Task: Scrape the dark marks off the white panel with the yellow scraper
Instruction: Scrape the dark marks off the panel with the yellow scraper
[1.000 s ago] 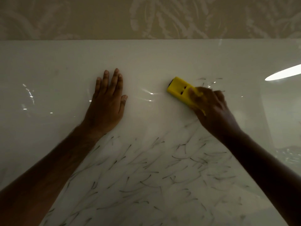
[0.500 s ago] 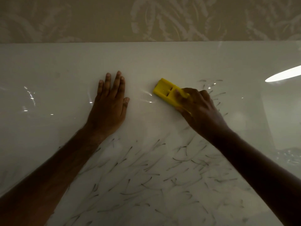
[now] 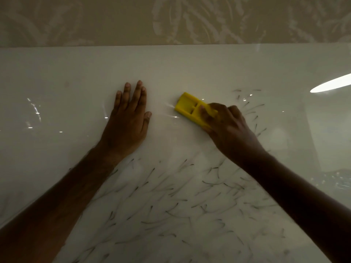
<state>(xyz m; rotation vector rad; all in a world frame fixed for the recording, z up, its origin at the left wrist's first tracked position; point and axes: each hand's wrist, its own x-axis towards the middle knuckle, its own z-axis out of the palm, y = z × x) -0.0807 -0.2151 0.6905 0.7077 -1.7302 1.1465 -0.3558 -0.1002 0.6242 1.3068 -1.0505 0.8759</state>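
Observation:
A glossy white panel (image 3: pixel 190 69) fills most of the head view. Thin dark marks (image 3: pixel 180 202) are scattered across its lower middle, and a few more dark marks (image 3: pixel 250 107) lie to the right of my right hand. The yellow scraper (image 3: pixel 191 108) lies flat against the panel at the centre, its blade edge pointing up and left. My right hand (image 3: pixel 229 130) grips its rear end and hides that part. My left hand (image 3: pixel 127 122) rests flat on the panel to the left of the scraper, fingers together, holding nothing.
Beige wallpaper (image 3: pixel 171 19) with a pale leaf pattern runs above the panel's top edge. A bright lamp reflection (image 3: pixel 330 85) shows on the panel at the right. Small glints dot the left side.
My right hand has slid the scraper leftwards across the panel, toward my left hand, uncovering the dark marks at the right. My left hand has stayed flat in place.

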